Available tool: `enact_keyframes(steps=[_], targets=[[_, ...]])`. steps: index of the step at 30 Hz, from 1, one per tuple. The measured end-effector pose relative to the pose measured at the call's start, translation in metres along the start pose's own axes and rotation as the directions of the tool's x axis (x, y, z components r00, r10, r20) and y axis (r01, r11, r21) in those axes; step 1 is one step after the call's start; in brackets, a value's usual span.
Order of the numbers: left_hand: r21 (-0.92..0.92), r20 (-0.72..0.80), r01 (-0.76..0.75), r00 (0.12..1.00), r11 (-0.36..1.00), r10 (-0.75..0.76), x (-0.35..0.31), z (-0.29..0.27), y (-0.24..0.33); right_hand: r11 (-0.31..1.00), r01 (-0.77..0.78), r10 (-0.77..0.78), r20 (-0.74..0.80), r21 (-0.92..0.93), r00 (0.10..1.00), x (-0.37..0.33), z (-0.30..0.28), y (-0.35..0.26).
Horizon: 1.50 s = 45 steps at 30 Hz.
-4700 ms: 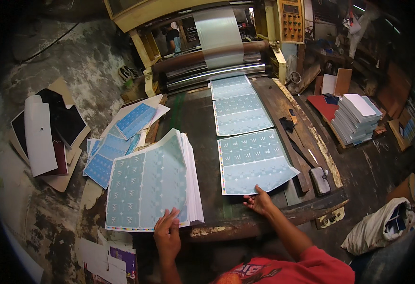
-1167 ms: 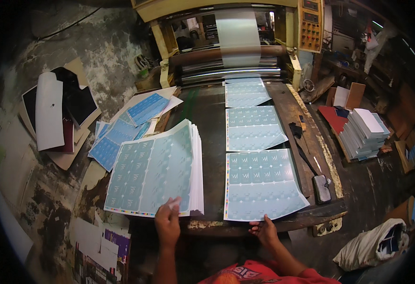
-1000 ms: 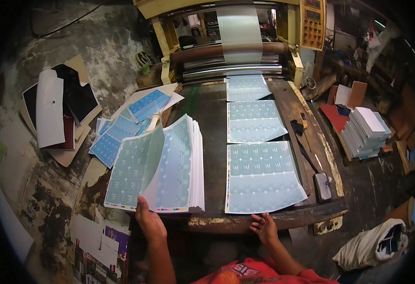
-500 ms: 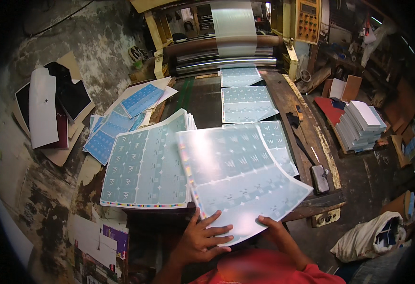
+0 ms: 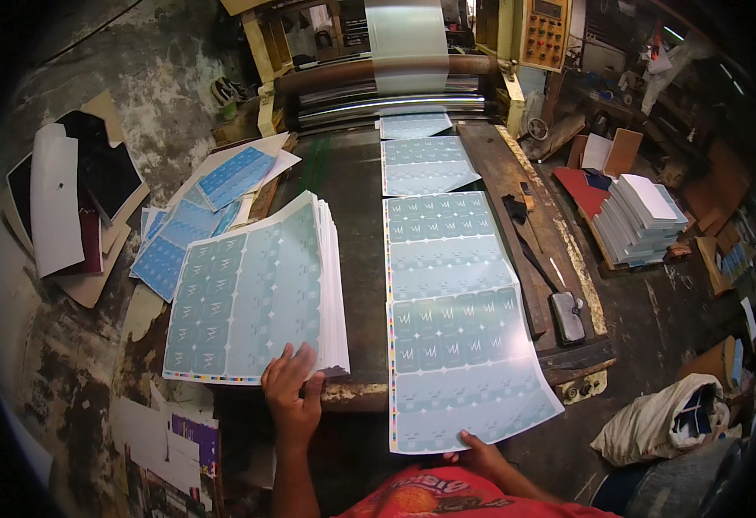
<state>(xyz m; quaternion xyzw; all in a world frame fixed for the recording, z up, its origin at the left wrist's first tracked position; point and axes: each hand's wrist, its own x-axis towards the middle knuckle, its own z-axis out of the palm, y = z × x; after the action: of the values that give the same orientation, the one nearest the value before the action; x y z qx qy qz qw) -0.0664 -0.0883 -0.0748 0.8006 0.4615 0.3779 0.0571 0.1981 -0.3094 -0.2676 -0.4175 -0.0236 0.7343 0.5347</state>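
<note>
My right hand [image 5: 486, 460] pinches the front sheet [image 5: 456, 393], my left hand [image 5: 292, 390] hangs loose at the piled stack [image 5: 248, 293], three more sheets [image 5: 438, 244] lying unstacked.

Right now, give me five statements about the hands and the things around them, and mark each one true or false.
1. The right hand pinches the near edge of a printed sheet. True.
2. The left hand grips a black tool. False: it is at the near edge of the paper stack, holding no tool.
3. The printed sheet's upper side is plain red. False: it is pale blue-green with white designs.
4. The control panel is on the right side of the machine. True.
5. The whitish bag lies at far left. False: it lies at lower right.
</note>
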Motion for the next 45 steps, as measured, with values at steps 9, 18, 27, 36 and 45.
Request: enact_keyframes(steps=[9,18,27,36,45], targets=[[-0.221,-0.123,0.318,0.928,0.922,-0.35,0.008,0.008,0.016,0.989,0.093,-0.101,0.067,0.111,0.993,0.03,0.005,-0.022],[-0.013,-0.102,0.072,0.992,0.997,-0.073,0.007,0.0,0.009,0.964,0.242,-0.233,-0.084,0.109,0.969,0.074,0.015,-0.024],[-0.407,-0.029,0.306,0.937,0.861,-0.347,0.007,-0.004,0.002,0.91,0.404,-0.394,-0.11,0.094,0.913,0.066,0.04,-0.03],[-0.398,-0.118,0.174,0.964,0.901,-0.238,0.004,-0.015,0.022,0.92,0.384,-0.383,-0.027,0.075,0.923,0.064,0.044,-0.04],[-0.456,0.338,-0.137,0.887,0.879,0.314,-0.006,-0.027,0.049,0.909,0.407,-0.404,0.45,0.096,0.796,0.033,0.083,-0.09]])
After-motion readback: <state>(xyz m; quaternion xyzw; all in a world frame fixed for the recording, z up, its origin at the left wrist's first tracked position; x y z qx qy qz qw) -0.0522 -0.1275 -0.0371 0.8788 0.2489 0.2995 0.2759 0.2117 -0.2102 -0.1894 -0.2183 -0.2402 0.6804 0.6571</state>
